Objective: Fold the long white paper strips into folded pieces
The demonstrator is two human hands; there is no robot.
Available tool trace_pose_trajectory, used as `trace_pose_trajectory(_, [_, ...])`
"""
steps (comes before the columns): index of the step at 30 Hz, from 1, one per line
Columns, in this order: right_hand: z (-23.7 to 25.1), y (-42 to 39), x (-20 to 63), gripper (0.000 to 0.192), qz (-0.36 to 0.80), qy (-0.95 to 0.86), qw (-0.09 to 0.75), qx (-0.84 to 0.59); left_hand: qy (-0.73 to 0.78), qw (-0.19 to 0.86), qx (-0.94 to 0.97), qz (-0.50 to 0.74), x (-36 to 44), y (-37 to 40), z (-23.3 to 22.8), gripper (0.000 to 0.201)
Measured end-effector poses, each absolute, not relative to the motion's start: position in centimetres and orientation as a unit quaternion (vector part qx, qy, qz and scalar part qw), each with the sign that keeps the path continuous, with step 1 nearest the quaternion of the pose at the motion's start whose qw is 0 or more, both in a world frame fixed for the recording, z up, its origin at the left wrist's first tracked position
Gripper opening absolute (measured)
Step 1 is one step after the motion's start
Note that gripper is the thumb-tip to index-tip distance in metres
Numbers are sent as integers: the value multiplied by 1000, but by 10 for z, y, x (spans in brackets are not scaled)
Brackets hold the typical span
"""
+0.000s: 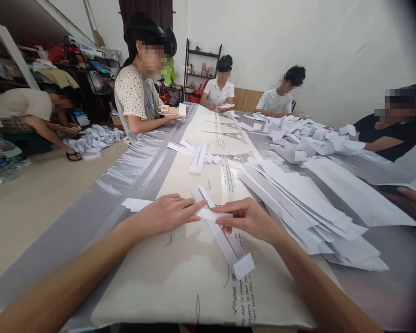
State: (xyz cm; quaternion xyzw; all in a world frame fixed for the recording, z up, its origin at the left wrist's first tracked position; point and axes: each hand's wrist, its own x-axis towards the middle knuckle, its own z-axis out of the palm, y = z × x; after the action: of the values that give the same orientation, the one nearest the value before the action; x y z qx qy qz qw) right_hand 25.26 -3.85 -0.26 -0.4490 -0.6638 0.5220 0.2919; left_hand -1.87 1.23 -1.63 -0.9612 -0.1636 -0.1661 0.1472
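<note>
Head view: left hand (166, 215) lay flat, fingers together, pressing a white paper strip (180, 209) onto the table cover (180, 286). Right hand (247, 217) pinched the same strip's end between thumb and forefinger, just beside the left fingertips. Under both hands a long folded strip (225, 240) ran diagonally, its turned-up end nearest the right wrist. Stack of cut paper sheets (308, 203) sat just right of the right hand. Other people sat farther along the table.
</note>
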Motion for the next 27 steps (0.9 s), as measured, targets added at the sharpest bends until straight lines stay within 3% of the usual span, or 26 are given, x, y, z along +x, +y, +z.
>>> trace_pose_trajectory(5, [-2, -39, 249, 36, 548, -630, 297, -463, -151, 179, -957, -172, -18, 10, -13, 32])
trace_pose_trajectory(11, [2, -38, 252, 23, 551, -631, 308, -451, -133, 146, -959, -205, -19, 6, -7, 26])
trace_pose_trajectory(18, [4, -39, 248, 23, 495, -675, 341, -428, -172, 103, -957, -211, -18, 4, -11, 25])
trace_pose_trajectory(22, [4, -36, 254, 37, 457, -676, 364, -449, -266, -30, -949, -168, -23, 8, -3, 39])
trace_pose_trajectory(27, [5, -30, 270, 45, 428, -573, 479, -509, -334, -276, -894, -113, -34, 16, 15, 42])
